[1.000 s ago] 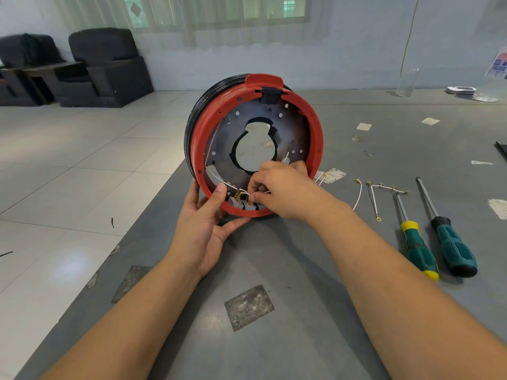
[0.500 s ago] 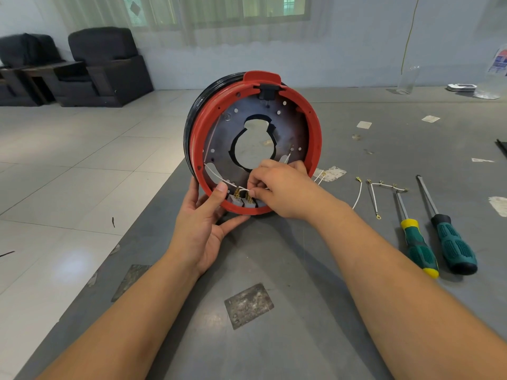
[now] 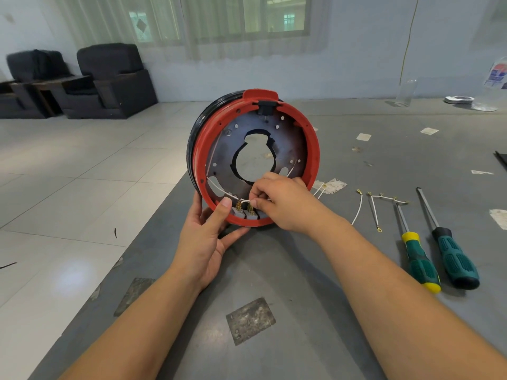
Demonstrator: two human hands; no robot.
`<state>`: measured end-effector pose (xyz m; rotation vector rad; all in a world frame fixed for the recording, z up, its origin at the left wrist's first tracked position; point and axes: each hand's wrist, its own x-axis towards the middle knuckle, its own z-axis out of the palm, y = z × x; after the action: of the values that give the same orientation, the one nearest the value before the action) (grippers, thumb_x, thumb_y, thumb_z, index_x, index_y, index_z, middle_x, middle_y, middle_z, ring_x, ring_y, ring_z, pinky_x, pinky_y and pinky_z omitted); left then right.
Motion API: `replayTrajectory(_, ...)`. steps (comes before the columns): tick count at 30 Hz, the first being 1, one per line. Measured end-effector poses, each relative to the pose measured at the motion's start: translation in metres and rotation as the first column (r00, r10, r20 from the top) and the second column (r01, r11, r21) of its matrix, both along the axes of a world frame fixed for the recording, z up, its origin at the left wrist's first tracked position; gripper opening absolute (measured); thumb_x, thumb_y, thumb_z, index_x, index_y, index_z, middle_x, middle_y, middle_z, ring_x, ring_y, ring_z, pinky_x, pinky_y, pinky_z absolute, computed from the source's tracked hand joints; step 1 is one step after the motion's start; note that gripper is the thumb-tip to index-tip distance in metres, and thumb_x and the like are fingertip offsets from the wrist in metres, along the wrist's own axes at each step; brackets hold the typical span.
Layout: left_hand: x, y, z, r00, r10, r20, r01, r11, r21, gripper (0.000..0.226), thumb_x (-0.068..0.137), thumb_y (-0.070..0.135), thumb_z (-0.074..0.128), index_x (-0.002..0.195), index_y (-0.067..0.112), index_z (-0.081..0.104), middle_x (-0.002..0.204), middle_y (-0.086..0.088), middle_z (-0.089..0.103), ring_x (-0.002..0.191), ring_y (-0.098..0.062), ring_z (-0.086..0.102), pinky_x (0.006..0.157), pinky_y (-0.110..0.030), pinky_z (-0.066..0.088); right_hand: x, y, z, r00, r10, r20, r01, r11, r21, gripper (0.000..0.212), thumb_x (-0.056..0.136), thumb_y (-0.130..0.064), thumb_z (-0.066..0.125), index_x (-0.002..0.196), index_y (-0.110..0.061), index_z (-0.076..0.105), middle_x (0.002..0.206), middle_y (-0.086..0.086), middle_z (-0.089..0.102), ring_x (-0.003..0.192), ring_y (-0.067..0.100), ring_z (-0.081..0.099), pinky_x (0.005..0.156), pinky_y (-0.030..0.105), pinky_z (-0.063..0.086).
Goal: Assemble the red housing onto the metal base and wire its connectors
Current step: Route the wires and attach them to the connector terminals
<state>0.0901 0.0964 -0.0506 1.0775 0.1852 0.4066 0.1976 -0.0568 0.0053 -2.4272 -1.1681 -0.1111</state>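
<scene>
Red round plastic housing (image 3: 315,149), seated on the dark perforated metal base (image 3: 225,149), stands on edge on the grey tabletop (image 3: 288,270). The left hand (image 3: 205,237) grasps its lower rim, thumb by the grey connectors (image 3: 245,212). The right hand (image 3: 279,200) pinches a thin white wire (image 3: 216,189) at the brass terminals. Best to push the lug straight on while the left hand's grip braces the rim. Count: two green-handled screwdrivers (image 3: 439,259); at least three loose white wires (image 3: 359,209); three connectors, as far as shows.
</scene>
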Motion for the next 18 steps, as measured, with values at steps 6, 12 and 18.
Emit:
replayTrajectory(6,0.0012,0.0005,-0.0018,1.000,-0.016,0.023,0.015,0.999,0.034,0.056,0.089,0.025,0.079,0.142,0.029,0.059,0.138,-0.013,0.064,0.121,-0.037,0.068,0.090,-0.053,0.060,-0.0006,0.0004,-0.0007,1.000,-0.005,0.004,0.005,1.000,0.010,0.012,0.100,-0.033,0.056,0.090,-0.039,0.053,0.104,-0.014,0.054,0.101,0.014,0.054,0.100,0.043,0.037)
replayTrajectory(12,0.0011,0.0001,-0.0025,0.999,-0.031,0.038,0.030,0.999,0.035,0.055,0.092,0.022,0.077,0.143,0.029,0.058,0.138,-0.013,0.063,0.121,-0.036,0.068,0.092,-0.054,0.060,0.0009,-0.0006,-0.0035,1.000,-0.008,-0.021,0.008,0.999,0.038,0.012,0.100,-0.033,0.056,0.090,-0.039,0.054,0.098,-0.015,0.051,0.095,0.010,0.053,0.098,0.041,0.036)
replayTrajectory(18,0.0012,0.0001,-0.0027,0.999,-0.031,0.039,0.030,0.999,0.026,0.052,0.093,0.021,0.075,0.142,0.029,0.059,0.138,-0.014,0.062,0.122,-0.037,0.067,0.092,-0.055,0.059,0.0017,0.0005,-0.0040,1.000,-0.002,-0.023,0.003,0.999,0.044,0.011,0.099,-0.033,0.058,0.091,-0.039,0.057,0.097,-0.015,0.050,0.090,0.006,0.046,0.094,0.038,0.037)
